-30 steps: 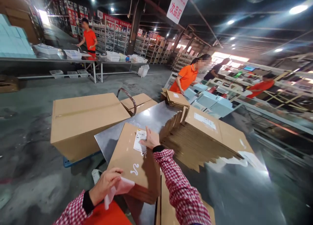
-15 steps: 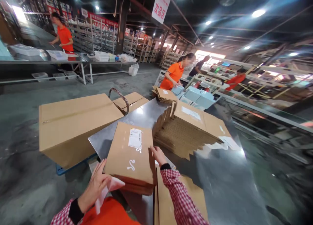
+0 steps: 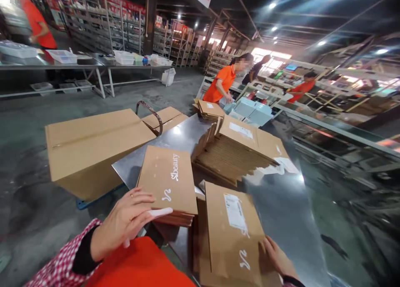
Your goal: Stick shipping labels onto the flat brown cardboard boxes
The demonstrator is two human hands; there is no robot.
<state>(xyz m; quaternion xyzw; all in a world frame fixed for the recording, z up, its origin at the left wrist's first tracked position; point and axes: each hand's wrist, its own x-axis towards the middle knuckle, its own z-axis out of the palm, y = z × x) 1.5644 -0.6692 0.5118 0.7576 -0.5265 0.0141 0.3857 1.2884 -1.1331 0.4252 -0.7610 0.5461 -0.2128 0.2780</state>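
Observation:
My right hand [image 3: 279, 255] grips the right edge of a flat cardboard carton [image 3: 226, 245] with a white printed label, over the near right stack. My left hand [image 3: 126, 216] has a folded white paper [image 3: 161, 212] pinched between its fingers. Its fingertips are by the near left corner of a stack of flat cartons [image 3: 162, 174]. The top carton of this stack shows white "beauty" lettering and no label. How many sheets of paper the left hand holds, I cannot tell.
A taller pile of flat cartons [image 3: 218, 158] stands farther back on the metal table [image 3: 271, 208]. A large closed box [image 3: 96, 141] rests on a blue trolley to the left. Across the table a co-worker [image 3: 221, 83] in orange handles light-blue boxes [image 3: 250, 110].
My right hand has moved the labelled carton from the left stack to the near right stack, baring the carton beneath. My left hand has shifted slightly right. The view has turned a little.

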